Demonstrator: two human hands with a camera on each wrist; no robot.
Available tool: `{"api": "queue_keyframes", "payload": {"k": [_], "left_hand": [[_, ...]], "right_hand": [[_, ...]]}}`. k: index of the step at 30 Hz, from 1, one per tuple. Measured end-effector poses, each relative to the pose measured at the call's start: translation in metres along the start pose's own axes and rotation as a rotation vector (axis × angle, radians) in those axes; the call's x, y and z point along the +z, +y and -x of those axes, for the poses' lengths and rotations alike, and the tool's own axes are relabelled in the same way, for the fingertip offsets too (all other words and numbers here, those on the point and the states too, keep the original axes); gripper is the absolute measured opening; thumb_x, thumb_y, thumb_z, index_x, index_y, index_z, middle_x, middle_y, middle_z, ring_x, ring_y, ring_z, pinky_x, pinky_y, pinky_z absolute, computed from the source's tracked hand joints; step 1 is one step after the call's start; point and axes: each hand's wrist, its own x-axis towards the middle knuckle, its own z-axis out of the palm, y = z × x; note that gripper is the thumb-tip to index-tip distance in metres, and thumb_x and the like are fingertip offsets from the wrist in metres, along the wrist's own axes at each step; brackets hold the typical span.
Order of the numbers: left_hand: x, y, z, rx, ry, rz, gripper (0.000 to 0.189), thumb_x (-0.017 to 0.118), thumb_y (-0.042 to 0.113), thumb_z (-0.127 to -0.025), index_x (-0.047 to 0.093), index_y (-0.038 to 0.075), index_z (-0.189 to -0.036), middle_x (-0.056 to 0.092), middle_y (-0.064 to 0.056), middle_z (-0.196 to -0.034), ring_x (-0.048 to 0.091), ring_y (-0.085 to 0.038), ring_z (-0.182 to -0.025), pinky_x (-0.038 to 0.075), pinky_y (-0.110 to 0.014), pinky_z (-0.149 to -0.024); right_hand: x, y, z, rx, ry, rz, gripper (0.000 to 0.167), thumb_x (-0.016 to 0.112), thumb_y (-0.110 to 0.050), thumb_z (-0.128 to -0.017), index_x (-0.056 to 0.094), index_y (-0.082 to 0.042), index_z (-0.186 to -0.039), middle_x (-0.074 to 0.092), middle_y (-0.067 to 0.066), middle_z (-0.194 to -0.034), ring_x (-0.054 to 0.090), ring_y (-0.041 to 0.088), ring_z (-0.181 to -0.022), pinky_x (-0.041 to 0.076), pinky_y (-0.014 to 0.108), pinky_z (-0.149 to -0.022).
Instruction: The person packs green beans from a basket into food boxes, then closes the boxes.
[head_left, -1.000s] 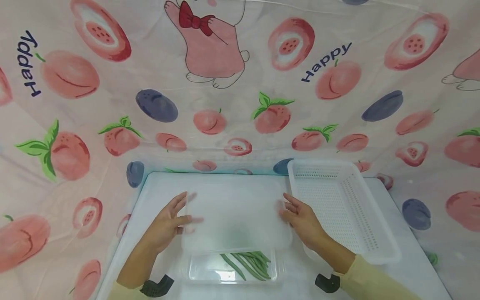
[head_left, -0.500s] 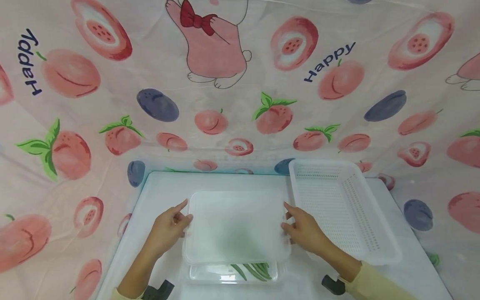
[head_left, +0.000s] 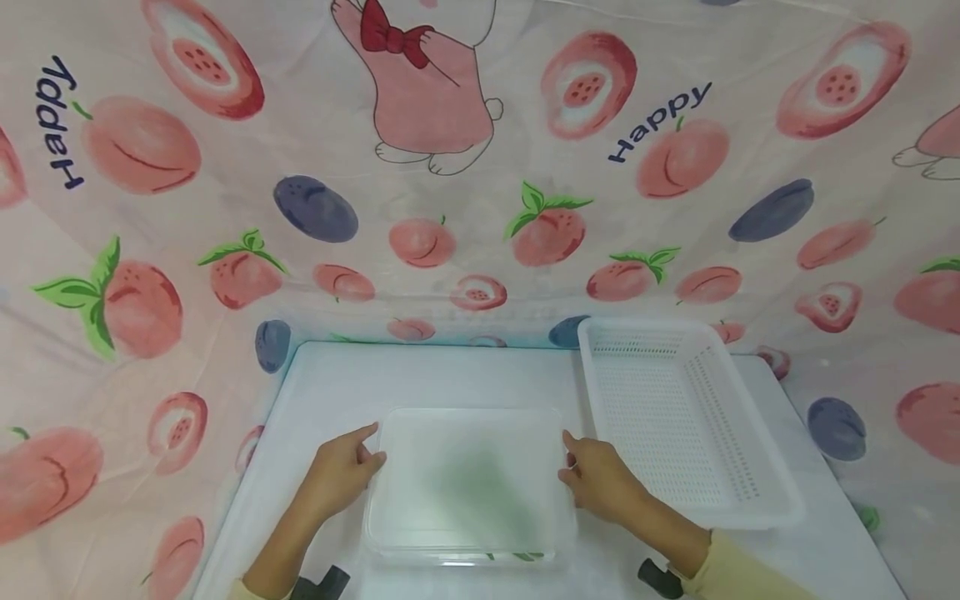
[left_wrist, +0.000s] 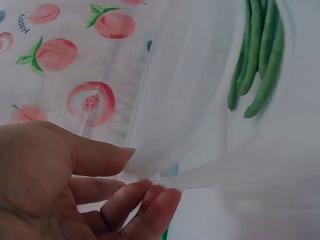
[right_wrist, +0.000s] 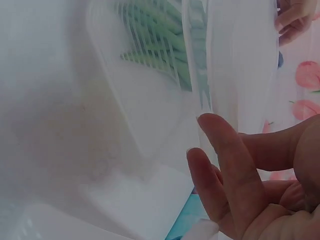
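Observation:
In the head view, a translucent plastic lid [head_left: 465, 475] lies over a clear plastic container [head_left: 442, 562], whose front edge shows just below it. Green beans [left_wrist: 260, 55] lie inside, plain in the left wrist view and only a green blur through the lid in the head view. My left hand [head_left: 337, 471] pinches the lid's left edge between thumb and fingers. At the opposite edge my right hand [head_left: 603, 479] pinches it the same way. A gap between lid and container shows the beans' ends in the right wrist view.
A white perforated basket [head_left: 660, 425] stands on the right of the white table [head_left: 337, 375], close beside my right hand. Behind the table hangs a pink fruit-patterned cloth [head_left: 450, 192]. A black wrist device [head_left: 660, 577] sits below my right forearm.
Both hands have brought the lid down and toward me, so it now covers nearly the whole container. The beans seen past its front edge earlier are now mostly under it.

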Motion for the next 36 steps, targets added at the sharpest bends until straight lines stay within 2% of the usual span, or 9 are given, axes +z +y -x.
{"api": "queue_keyframes", "payload": {"k": [5,12,17,23,29,33,36], "left_hand": [[0.002,0.0,0.001,0.021,0.002,-0.024,0.055,0.07,0.016,-0.095,0.054,-0.004,-0.143,0.058,-0.001,-0.071,0.053,-0.013,-0.059,0.047,-0.025,-0.052],[0.003,-0.002,0.004,0.017,-0.022,-0.031,0.054,0.07,0.017,-0.095,0.054,-0.005,-0.142,0.058,0.0,-0.07,0.054,-0.013,-0.057,0.044,-0.026,-0.052],[0.005,-0.003,0.005,-0.004,-0.03,-0.028,0.056,0.071,0.018,-0.095,0.054,-0.004,-0.143,0.058,0.0,-0.071,0.054,-0.013,-0.059,0.045,-0.026,-0.052],[0.005,-0.004,0.006,0.001,-0.031,-0.02,0.056,0.071,0.018,-0.094,0.054,-0.004,-0.143,0.057,-0.001,-0.071,0.054,-0.014,-0.059,0.044,-0.026,-0.052],[0.007,-0.006,0.006,0.002,-0.036,-0.027,0.061,0.073,0.022,-0.093,0.053,-0.005,-0.144,0.056,-0.004,-0.081,0.052,-0.015,-0.068,0.046,-0.027,-0.058],[0.008,-0.008,0.008,0.028,-0.042,-0.038,0.067,0.076,0.027,-0.091,0.051,-0.006,-0.145,0.059,-0.007,-0.096,0.057,-0.015,-0.08,0.049,-0.028,-0.064],[0.008,-0.009,0.009,0.045,-0.051,-0.037,0.071,0.077,0.028,-0.091,0.05,-0.006,-0.146,0.062,-0.008,-0.102,0.059,-0.014,-0.083,0.051,-0.027,-0.064]], "right_hand": [[0.001,0.001,0.001,-0.013,0.01,0.004,0.061,0.073,-0.002,-0.091,0.048,0.013,-0.144,0.066,0.009,-0.095,0.056,0.002,-0.054,0.051,0.016,-0.048],[0.004,0.004,0.003,0.013,-0.029,-0.031,0.061,0.074,-0.006,-0.091,0.049,0.012,-0.143,0.065,0.011,-0.1,0.058,0.005,-0.054,0.052,0.019,-0.05],[0.006,0.006,0.005,-0.012,-0.04,-0.015,0.062,0.074,-0.006,-0.091,0.048,0.014,-0.143,0.065,0.013,-0.102,0.057,0.003,-0.054,0.052,0.017,-0.049],[0.006,0.008,0.008,-0.058,-0.048,0.004,0.062,0.073,-0.011,-0.094,0.046,0.016,-0.143,0.064,0.015,-0.104,0.056,0.0,-0.054,0.051,0.016,-0.05],[0.009,0.007,0.01,-0.04,-0.049,-0.011,0.073,0.075,-0.019,-0.093,0.04,0.012,-0.149,0.062,0.016,-0.114,0.055,0.001,-0.057,0.052,0.018,-0.053],[0.012,0.005,0.011,-0.031,-0.035,0.059,0.079,0.078,-0.026,-0.091,0.04,0.008,-0.152,0.059,0.019,-0.127,0.055,0.003,-0.069,0.054,0.021,-0.061],[0.013,0.002,0.013,-0.047,-0.013,0.126,0.08,0.078,-0.029,-0.09,0.042,0.008,-0.15,0.056,0.023,-0.136,0.061,0.01,-0.085,0.059,0.03,-0.076]]}}
